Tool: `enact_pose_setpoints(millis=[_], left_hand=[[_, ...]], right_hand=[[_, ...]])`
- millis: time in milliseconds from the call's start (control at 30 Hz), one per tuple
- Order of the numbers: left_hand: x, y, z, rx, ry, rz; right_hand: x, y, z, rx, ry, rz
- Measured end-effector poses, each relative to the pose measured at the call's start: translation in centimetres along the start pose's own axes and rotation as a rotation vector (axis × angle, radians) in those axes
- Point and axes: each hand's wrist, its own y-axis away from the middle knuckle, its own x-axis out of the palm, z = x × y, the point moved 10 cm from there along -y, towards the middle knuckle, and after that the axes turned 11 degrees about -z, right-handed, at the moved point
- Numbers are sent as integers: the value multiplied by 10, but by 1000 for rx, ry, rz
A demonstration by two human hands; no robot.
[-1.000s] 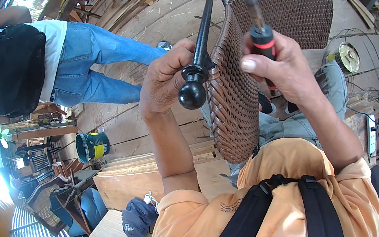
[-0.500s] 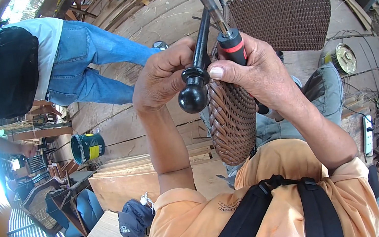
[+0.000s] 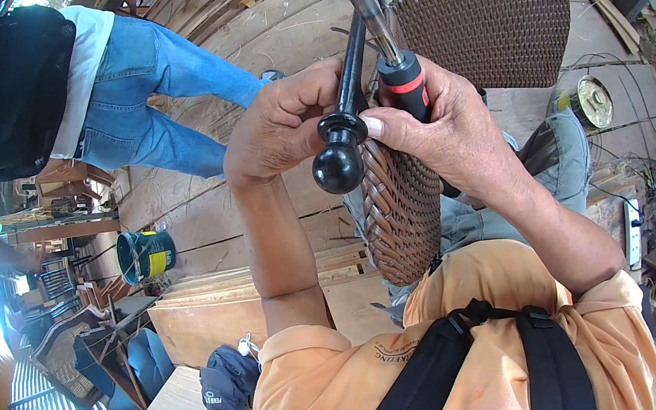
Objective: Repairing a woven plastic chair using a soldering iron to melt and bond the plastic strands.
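A woven brown chair part (image 3: 400, 215) with a braided edge stands tilted over my lap, joined to a black post (image 3: 350, 81) that ends in a round ball knob (image 3: 338, 169). My left hand (image 3: 281, 122) is closed against the post just above the knob, its fingertips hidden behind it. In my right hand (image 3: 446, 113) is a soldering-iron-like tool (image 3: 402, 77) with a black and red handle, its long metal barrel (image 3: 365, 6) pointing away from me. The right thumb presses on the weave's edge beside the post.
A wide woven panel (image 3: 488, 21) extends beyond my hands. A person in jeans (image 3: 148, 96) stands at the far left. Green buckets (image 3: 145, 255) stand on either side, with a metal can (image 3: 593, 101) and a power strip (image 3: 632, 234) at right. A cap (image 3: 232, 382) lies on a board.
The person at left has shifted, leaning further right and nearer. My hands, the tool and the chair part have hardly moved; the view has tilted slightly.
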Motion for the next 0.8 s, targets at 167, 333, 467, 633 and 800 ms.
enact_pose_setpoints(millis=[167, 333, 467, 633, 800], left_hand=[[1, -1, -1, -5, -21, 83], [3, -2, -7, 23, -31, 136], [2, -4, -8, 18, -10, 131], [3, -7, -5, 6, 33, 152], [3, -10, -3, 17, -5, 162]], right_hand=[[3, 2, 1, -15, 14, -22], [4, 4, 2, -18, 35, -29], [3, 3, 1, -12, 20, -37], [0, 1, 1, -18, 21, -48], [-4, -2, 0, 4, 31, -50]])
